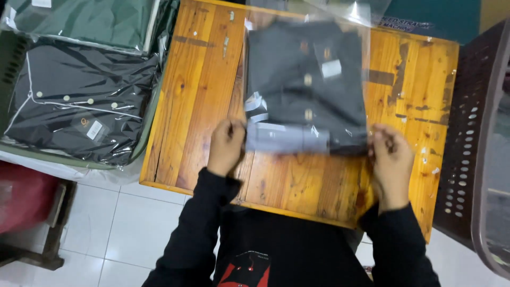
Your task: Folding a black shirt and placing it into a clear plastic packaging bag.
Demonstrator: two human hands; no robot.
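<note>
Glossy clear plastic bag holding a folded dark grey buttoned garment lies flat on the orange-brown wooden table. The left hand and right hand each pinch a near corner of the bag's folded flap. It looks light, limp and slippery, so edges and corners probably give the surest grip.

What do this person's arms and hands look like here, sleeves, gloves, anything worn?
Both arms are in long black sleeves reaching the wrists. The left hand and right hand are bare: no gloves, and no rings or watch that I can make out. The black top has a red print on the front.
</note>
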